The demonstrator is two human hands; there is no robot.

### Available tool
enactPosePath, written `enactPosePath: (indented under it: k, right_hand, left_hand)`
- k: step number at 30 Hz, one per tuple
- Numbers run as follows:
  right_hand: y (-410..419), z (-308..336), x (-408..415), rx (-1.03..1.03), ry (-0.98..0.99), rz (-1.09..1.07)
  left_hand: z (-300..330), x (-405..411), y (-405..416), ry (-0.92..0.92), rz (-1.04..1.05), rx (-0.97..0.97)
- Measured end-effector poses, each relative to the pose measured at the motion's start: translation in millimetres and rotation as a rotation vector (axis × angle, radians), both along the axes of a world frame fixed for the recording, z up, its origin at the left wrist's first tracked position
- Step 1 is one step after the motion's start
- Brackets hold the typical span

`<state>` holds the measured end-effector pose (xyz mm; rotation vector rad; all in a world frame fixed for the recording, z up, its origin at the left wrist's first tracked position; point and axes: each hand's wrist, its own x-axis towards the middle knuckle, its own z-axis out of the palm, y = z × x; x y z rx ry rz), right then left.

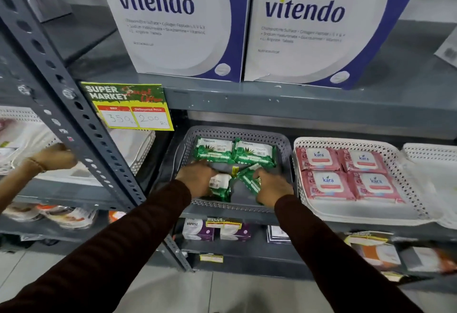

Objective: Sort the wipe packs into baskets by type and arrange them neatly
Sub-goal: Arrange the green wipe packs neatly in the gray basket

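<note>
A: Take the grey perforated plastic basket (237, 132) on the shelf as our marker. What sits in it?

B: Two green-and-white flat wipe packs (233, 151) lie side by side along its far wall, labels up. Nearer its front wall, the left hand (197, 176) is closed around a third green pack (218, 185), fingers curled over its top. The right hand (272, 186) pinches a fourth green pack (249, 180) that stands tilted on edge, angled toward the basket's middle.

A: And beside the basket?

B: Just to its right stands a white perforated plastic basket (346, 143) holding four pink wipe packs (346, 174) in a tidy two-by-two block. Left of the grey basket, past the grey slotted steel upright (74, 104), another person's hand (55, 156) reaches toward another white basket.

A: So the pink type looks sorted; the green front row is not yet laid flat. What might spoil it?

B: I'd judge the tilted pack is the risk. If released at that angle it may land overlapping the left-hand pack or ride up on the far row, leaving a crooked row. The soft film wrappers also look slippery, so a loose pinch could let one slide over the front wall toward the lower shelf.
</note>
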<state>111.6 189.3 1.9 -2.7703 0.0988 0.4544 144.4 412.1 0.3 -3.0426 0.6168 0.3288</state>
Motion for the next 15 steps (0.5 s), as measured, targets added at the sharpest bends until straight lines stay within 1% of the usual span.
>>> enactPosePath:
  k: [4, 9, 12, 15]
  right_hand:
    - [-2.7, -2.9, -2.1, -0.007, -0.055, 0.037]
    - [-6.8, -13.2, 4.3, 0.182, -0.181, 0.098]
    - [-1.8, -25.4, 16.2, 0.147, -0.221, 0.133]
    - [1.9, -30.8, 29.5, 0.075, -0.168, 0.219]
  left_hand:
    - [-9.9, -3.2, 2.0, -0.006, 0.034, -0.023]
    - [-16.9, 3.2, 5.4, -0.046, 0.091, -0.060]
    - [-20.7, 9.2, 4.9, -0.093, 0.108, -0.131]
    - [-21.1, 12.5, 4.1, -0.070, 0.119, -0.170]
